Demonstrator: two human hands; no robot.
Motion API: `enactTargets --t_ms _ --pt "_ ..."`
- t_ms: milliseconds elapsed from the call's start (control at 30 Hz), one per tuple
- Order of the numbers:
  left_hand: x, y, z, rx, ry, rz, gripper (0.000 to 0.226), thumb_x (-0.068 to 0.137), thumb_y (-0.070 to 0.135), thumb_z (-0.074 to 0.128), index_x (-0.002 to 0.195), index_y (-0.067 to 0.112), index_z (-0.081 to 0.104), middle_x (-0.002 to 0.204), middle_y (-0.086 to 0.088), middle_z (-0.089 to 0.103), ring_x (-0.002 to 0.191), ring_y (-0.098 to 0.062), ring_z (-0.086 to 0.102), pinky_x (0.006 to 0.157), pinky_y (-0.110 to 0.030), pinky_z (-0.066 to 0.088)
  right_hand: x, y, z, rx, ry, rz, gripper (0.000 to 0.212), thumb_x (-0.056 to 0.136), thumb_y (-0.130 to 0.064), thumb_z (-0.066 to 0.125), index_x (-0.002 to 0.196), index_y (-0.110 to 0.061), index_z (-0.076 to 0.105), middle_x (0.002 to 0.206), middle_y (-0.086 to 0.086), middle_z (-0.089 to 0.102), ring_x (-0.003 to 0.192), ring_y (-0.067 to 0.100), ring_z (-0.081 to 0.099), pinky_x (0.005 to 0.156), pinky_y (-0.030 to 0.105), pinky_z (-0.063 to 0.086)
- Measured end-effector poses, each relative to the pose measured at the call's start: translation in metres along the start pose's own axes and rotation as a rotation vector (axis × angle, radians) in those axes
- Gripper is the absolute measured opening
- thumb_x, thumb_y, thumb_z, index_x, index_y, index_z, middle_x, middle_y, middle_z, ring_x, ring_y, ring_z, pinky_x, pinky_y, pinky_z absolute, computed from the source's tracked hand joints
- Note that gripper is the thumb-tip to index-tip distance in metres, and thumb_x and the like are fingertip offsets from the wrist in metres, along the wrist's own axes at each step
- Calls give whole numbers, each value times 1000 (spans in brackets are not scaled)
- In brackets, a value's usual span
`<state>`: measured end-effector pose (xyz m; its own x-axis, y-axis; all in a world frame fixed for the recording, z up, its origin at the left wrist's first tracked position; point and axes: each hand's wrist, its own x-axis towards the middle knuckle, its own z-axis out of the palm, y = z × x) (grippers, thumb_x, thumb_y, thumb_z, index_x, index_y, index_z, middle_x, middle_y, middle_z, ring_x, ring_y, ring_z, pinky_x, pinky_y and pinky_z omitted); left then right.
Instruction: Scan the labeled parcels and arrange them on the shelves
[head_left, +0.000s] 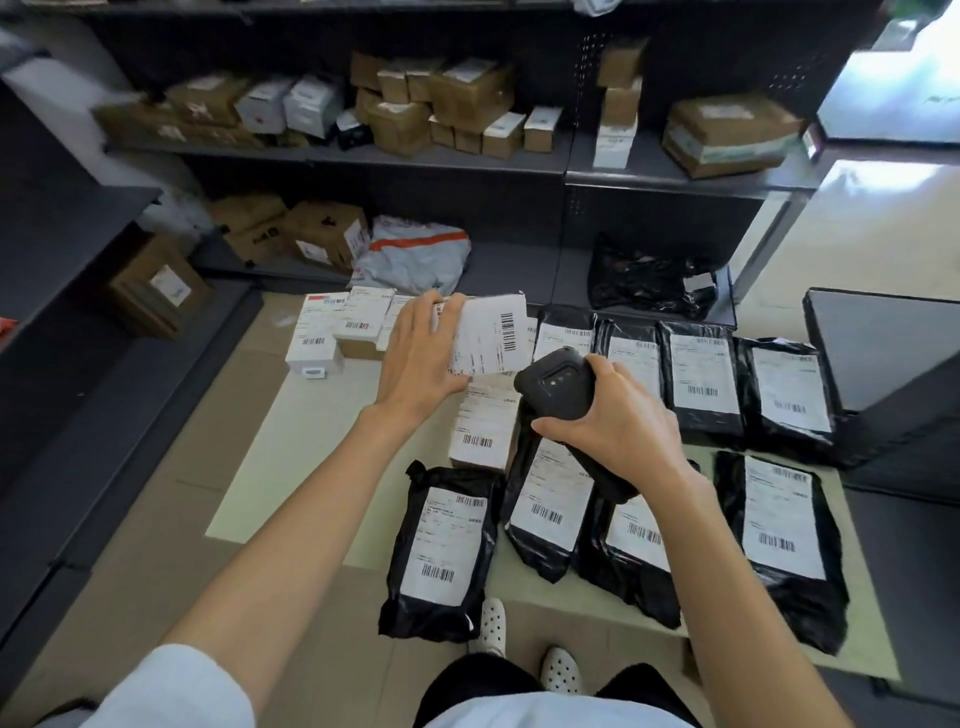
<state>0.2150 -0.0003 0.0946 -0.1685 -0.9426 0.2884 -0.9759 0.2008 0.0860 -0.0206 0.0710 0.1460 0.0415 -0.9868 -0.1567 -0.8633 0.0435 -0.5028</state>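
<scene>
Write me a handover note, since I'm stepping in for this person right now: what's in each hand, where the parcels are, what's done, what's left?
Left hand holds a small white labelled box, barcode facing up. Right hand grips the black scanner, held close to that label.
Black labelled mailer bags and a few white boxes lie on the floor mat.
Shelves already carry many cartons.
Left: whether this box has been scanned cannot be told; shelve it, then work through the floor parcels.
</scene>
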Motion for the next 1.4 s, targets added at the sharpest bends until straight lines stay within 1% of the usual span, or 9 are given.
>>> enactTargets --t_ms 200,467,600,733,900,1033,1167,1267,1400 --pt "5 36 -3 2 40 75 100 59 33 90 139 12 34 136 -11 39 123 -29 35 102 -36 36 -20 32 -20 -6 26 33 84 74 -65 73 140 -27 40 123 -8 53 111 24 59 86 41 46" --pt "12 65 -7 23 49 99 99 61 39 89 139 11 35 136 -10 40 124 -29 34 105 -34 32 -41 57 -35 -31 11 92 86 76 -64 73 143 -23 38 126 -5 53 113 28 60 80 39 38" --pt "15 65 -9 28 49 111 101 61 41 89 141 14 33 138 -8 38 128 -29 33 108 -35 31 -49 58 -37 -37 18 116 86 76 -62 74 142 -22 39 132 -4 53 114 29 60 81 39 38" --pt "19 53 -13 40 39 129 103 62 37 89 143 17 29 142 -7 35 140 -33 24 116 -41 26 -50 46 -40 -34 67 94 86 74 -62 75 142 -23 39 130 -6 53 115 25 58 79 36 37" --pt "18 38 -17 38 14 181 103 62 39 89 143 17 29 141 -7 36 141 -33 24 118 -46 24 -53 27 -28 0 98 106 86 72 -64 75 139 -25 39 121 -7 50 109 24 60 81 38 44" --pt "15 31 -18 17 -17 267 102 63 38 88 144 15 30 141 -7 37 139 -31 27 118 -47 22 -63 16 -17 33 113 161 87 72 -62 77 141 -24 38 127 -6 50 112 25 60 80 37 44" --pt "21 42 -14 -25 -39 398 101 63 39 88 143 12 33 139 -7 40 131 -28 33 112 -41 30 -82 18 -7 77 169 263 90 72 -63 77 142 -24 37 129 -7 50 113 22 58 78 36 41" --pt "21 68 -6 -82 -83 510 100 64 38 87 144 12 33 138 -6 41 128 -26 35 111 -37 30 -107 28 0 74 208 363 97 71 -66 76 148 -24 33 132 -5 49 115 23 57 79 38 44" --pt "11 123 7 -146 -130 687 99 65 38 85 145 11 34 140 -8 42 130 -28 35 114 -39 30 -152 48 5 139 284 516 92 70 -62 78 145 -28 37 132 -6 51 115 23 58 82 37 45"
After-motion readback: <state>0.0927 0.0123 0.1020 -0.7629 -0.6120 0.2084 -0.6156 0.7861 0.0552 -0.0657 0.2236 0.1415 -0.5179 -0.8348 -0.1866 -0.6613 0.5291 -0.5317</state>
